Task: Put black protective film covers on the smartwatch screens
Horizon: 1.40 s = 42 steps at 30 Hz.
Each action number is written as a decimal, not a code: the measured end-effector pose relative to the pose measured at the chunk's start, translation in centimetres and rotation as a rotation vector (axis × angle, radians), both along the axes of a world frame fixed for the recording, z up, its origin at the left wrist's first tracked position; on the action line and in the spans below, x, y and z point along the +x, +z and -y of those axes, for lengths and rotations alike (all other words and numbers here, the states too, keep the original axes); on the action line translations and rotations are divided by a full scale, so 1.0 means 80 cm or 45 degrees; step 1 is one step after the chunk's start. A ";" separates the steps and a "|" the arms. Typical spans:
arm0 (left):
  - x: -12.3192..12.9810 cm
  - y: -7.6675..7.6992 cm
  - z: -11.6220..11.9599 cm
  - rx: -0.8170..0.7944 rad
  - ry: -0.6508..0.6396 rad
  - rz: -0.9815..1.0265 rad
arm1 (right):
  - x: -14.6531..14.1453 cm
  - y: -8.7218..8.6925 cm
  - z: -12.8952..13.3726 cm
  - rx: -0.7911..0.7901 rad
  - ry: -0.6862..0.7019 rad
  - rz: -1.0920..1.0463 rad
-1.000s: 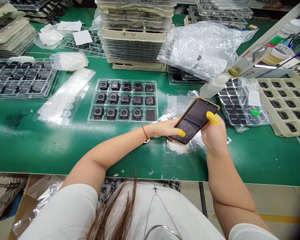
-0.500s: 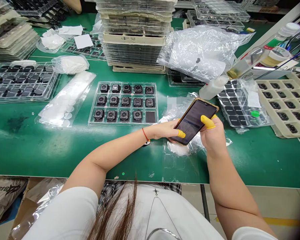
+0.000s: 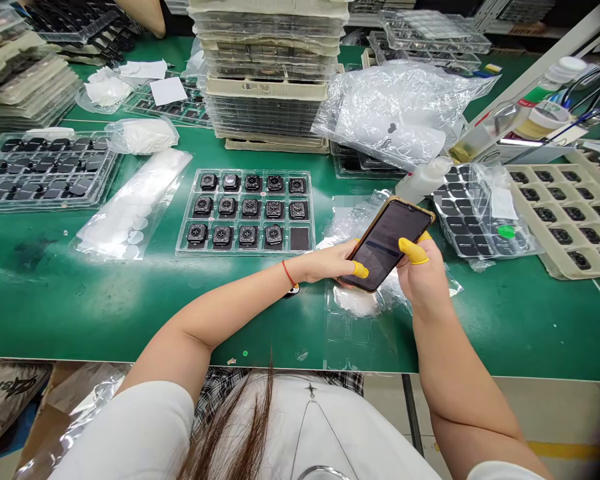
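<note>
Smartphone point(image 3: 390, 244) with a gold-coloured rim is held at a tilt between both hands, its dark screen facing the person, above the green workbench point(image 3: 105, 313). Left hand point(image 3: 325, 261), with a red string bracelet point(image 3: 289, 273) at its wrist, curls its fingers under the phone's lower edge, one finger capped by a yellow finger cot point(image 3: 361, 269). Right hand point(image 3: 423, 275) clasps the opposite edge, its thumb in a second yellow cot point(image 3: 413, 251) pressed against the screen. Directly beneath the phone lies a crumpled clear plastic bag point(image 3: 360, 300). Left of the phone sits a clear tray of black watch modules point(image 3: 245, 211), its last pocket holding a plain dark square. Beyond the phone stands a white plastic bottle point(image 3: 423, 180), and to its right lies a beige tray of dark parts point(image 3: 560, 217).
</note>
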<state>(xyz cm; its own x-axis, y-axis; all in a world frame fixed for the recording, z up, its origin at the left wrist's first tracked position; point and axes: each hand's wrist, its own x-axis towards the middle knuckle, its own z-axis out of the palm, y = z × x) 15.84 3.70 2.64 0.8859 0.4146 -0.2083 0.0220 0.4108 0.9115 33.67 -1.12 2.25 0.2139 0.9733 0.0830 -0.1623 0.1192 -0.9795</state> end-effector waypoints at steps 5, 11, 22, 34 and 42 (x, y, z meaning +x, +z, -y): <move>-0.002 0.001 -0.005 0.037 -0.018 0.064 | -0.003 -0.002 0.002 -0.042 0.145 0.043; -0.005 0.001 -0.013 -0.053 0.106 0.158 | -0.010 0.001 0.007 -0.117 0.313 0.051; -0.006 0.004 -0.013 -0.065 0.117 0.144 | -0.008 -0.007 0.008 -0.133 0.305 0.111; 0.003 -0.006 -0.005 0.140 0.328 0.035 | -0.014 -0.017 0.009 -0.014 0.280 0.102; 0.003 -0.004 -0.004 0.176 0.322 0.025 | -0.017 -0.022 0.008 -0.052 0.177 0.132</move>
<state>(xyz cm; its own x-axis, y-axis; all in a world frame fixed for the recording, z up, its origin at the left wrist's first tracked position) 16.11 4.04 2.33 0.7543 0.6459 -0.1181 -0.0837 0.2730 0.9584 32.35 -1.79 0.53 0.0692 0.9959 0.0575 -0.0720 0.0625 -0.9954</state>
